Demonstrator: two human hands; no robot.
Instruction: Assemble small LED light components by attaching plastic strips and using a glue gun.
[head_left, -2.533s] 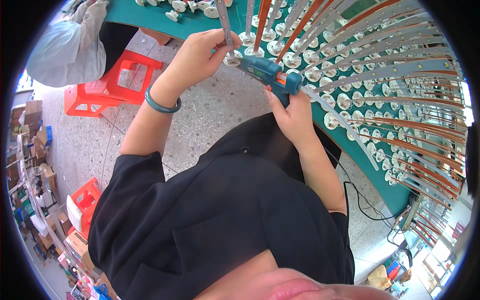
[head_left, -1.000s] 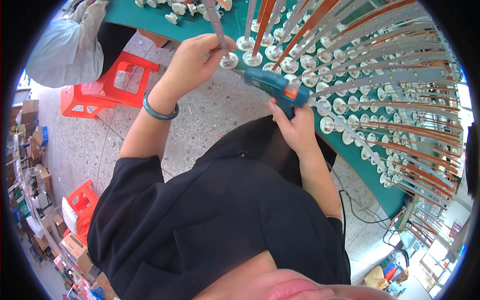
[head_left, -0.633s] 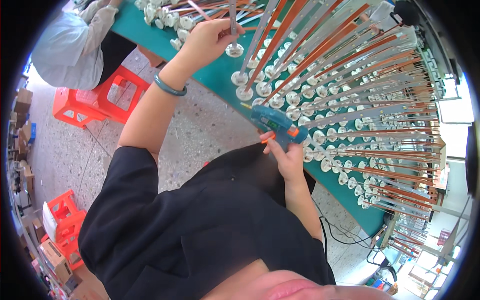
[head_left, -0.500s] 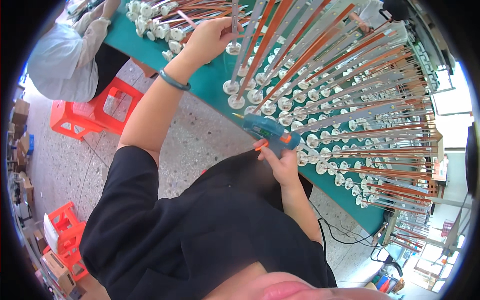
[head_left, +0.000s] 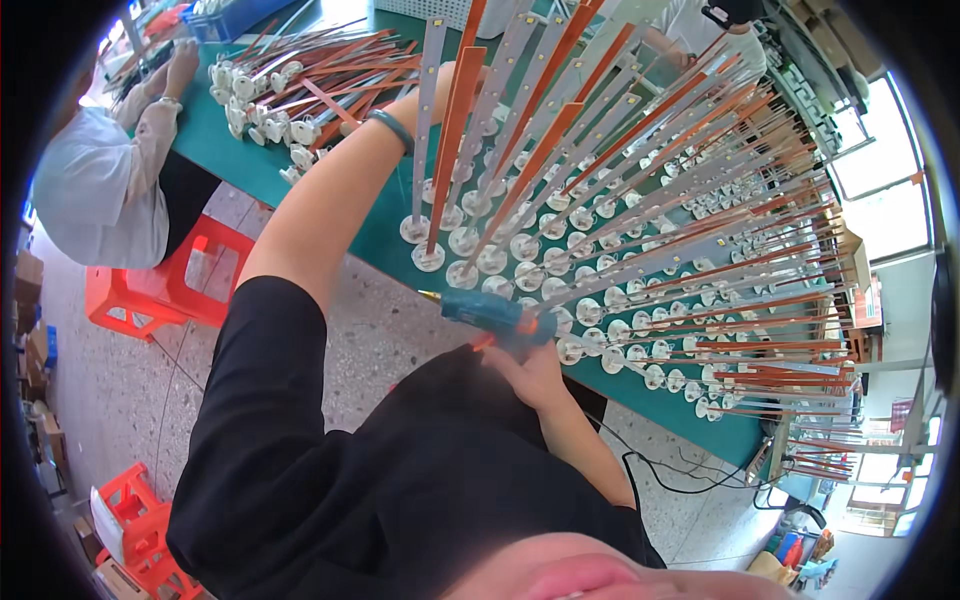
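Note:
My right hand [head_left: 532, 376] grips a teal hot glue gun [head_left: 480, 310] with a brass nozzle and an orange trigger. Its tip points left, just off the table's near edge, and a pale stick trails from its back. My left hand [head_left: 446, 88] reaches in among the standing strips; they cover its fingers, so whatever it holds is hidden. Upright LED strips [head_left: 430, 120], some showing grey faces with small yellow chips and others orange-brown ones [head_left: 460, 140], stand in dense rows on round white bases [head_left: 429, 258].
The green table [head_left: 390, 245] carries the rows. A pile of lying strips with white bases [head_left: 270, 110] is at the far left, near a blue bin [head_left: 235, 20]. Someone in white sits left on a red stool [head_left: 205, 265]. Black cables [head_left: 680, 480] hang at right.
The view has shifted, with the table's rows lower and further left. My left hand has gone from a strip at the front left to behind the strips. The glue gun stays in my right hand.

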